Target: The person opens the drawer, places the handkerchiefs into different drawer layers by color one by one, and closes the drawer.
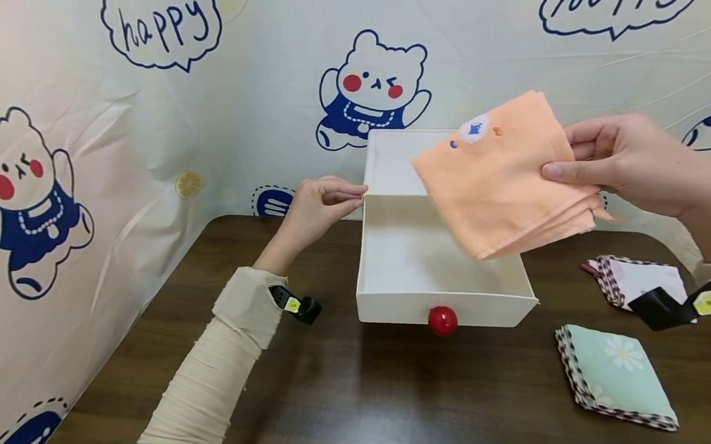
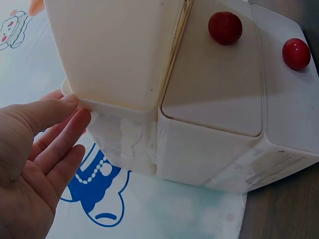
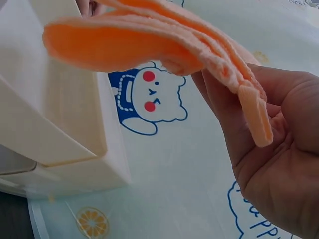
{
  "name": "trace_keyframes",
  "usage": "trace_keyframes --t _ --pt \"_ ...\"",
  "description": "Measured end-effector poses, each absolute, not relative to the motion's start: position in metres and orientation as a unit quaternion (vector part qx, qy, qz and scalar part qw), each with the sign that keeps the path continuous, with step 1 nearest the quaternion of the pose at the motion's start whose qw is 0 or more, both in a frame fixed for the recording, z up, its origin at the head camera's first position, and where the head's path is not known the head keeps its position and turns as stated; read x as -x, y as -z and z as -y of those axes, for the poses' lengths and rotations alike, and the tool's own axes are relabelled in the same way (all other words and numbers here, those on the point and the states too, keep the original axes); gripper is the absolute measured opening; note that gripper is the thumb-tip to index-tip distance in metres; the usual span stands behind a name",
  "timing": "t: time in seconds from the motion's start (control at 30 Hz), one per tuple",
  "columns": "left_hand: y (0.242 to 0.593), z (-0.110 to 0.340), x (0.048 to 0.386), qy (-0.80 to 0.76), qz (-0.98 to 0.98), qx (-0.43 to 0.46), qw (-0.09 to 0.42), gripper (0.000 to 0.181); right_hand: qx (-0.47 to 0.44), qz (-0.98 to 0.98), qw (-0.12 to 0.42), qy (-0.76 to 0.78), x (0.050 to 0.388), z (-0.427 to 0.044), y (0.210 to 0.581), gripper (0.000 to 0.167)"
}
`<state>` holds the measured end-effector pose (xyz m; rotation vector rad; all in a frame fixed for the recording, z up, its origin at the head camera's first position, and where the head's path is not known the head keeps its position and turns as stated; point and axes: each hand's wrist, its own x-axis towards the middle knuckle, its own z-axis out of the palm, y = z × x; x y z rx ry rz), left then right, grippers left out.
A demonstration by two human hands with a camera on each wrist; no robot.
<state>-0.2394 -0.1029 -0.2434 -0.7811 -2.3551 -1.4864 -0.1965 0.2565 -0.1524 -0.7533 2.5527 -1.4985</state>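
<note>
A folded orange towel with a small embroidered patch hangs above the pulled-out white drawer. My right hand pinches its right side between thumb and fingers; the towel's layers show edge-on in the right wrist view. The drawer has a red knob, and its visible floor is bare. At the back left, my left hand grips the corner of the white drawer unit. In the left wrist view the thumb lies on the rim, other fingers partly behind it. Two closed drawers with red knobs show there.
On the brown table, right of the drawer, lies a folded mint-green cloth with a checked border. Behind it sits a folded white cloth with a checked edge, partly covered by the right wrist's strap. A patterned sheet hangs behind.
</note>
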Motion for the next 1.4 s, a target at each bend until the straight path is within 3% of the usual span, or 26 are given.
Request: trace_keyframes --t 0.23,0.97,1.23,1.4 --pt "0.262 0.108 0.262 0.52 0.803 0.265 0.123 0.023 0.251 -0.827 0.062 0.5 0.195 -0.244 0.154 0.025" --pt "0.265 0.109 0.265 0.525 0.8 0.264 0.123 0.023 0.16 -0.779 0.113 0.595 0.196 -0.225 0.158 0.023" --pt "0.265 0.109 0.267 0.519 0.798 0.275 0.133 0.021 0.128 -0.776 0.141 0.601 0.194 -0.214 0.156 0.041" --pt "0.265 0.109 0.267 0.522 0.796 0.276 0.134 0.021 0.136 -0.755 0.154 0.623 0.196 -0.208 0.153 0.029"
